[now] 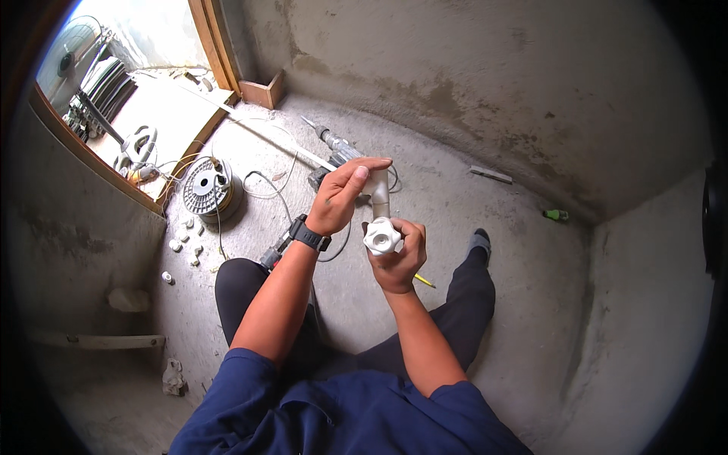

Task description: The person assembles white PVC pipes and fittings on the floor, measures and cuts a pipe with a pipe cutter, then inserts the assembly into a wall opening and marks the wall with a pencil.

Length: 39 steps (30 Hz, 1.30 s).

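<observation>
1. Floor (531, 296): the person crouches low over it, knees apart. That stance looks steady enough for handwork; working over bare floor would suit if grit stays out of any open pipe end.
2. Cable reel (199, 184): it stands to the left, its lead running over the floor. Feet are best placed clear of that lead.
3. Power drill (343, 150): it lies just beyond the hands, so elbows and the work should stay off its pointed bit.
4. Left hand (341, 196): fingers stretched out, not curled, across the far end of the work. Its palm is hidden, so I cannot tell how hard it presses; a straight, even push would likely serve better than a sideways one.
5. Right hand (406, 259): curled around the valve end. Gripping the body rather than the handle should stop it turning by accident.
6. White valve-and-pipe piece (381, 199): held between both hands, above the floor ahead of the knees. If this is seating or checking the joint, line up both parts first.
7. Star-shaped knob (381, 237): faces upward, a handy guide for judging alignment.
</observation>
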{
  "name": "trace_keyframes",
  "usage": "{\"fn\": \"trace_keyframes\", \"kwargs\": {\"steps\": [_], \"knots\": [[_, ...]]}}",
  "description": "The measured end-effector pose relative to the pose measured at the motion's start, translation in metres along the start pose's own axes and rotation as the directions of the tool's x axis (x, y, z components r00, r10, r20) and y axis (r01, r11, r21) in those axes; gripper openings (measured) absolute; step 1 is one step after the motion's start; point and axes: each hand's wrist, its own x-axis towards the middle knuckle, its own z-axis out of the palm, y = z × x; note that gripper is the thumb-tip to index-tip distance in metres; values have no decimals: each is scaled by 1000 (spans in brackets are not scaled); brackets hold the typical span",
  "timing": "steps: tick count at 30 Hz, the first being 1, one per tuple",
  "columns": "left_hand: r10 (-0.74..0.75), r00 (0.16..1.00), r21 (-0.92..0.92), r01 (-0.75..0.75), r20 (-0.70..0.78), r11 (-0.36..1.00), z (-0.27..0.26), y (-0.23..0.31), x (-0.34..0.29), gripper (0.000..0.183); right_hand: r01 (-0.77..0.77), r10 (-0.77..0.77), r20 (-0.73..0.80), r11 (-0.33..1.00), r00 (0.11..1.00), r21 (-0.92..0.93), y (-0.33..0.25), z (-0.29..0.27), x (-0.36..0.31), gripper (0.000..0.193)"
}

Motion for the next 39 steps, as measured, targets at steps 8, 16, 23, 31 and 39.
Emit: {"fn": "trace_keyframes", "kwargs": {"steps": [8,16,23,31,39], "knots": [[21,998,31,-20,-54,999,9,9,-4,40,202,-203,8,973,979,-113,0,-4,4,52],[26,996,119,-15,-90,993,15,14,-6,43,290,-293,6,942,956,-167,-3,-4,7,51],[-7,996,133,19,-94,991,17,11,-8,44,202,-202,16,979,979,-39,-5,-8,9,48],[16,996,167,0,-92,986,10,12,-8,43,136,-136,5,990,991,-29,-6,-2,3,47],[-39,864,-118,-24,-501,993,-37,61,-23,71,-669,483,743,-358,464,651,8,19,-8,47]]}}
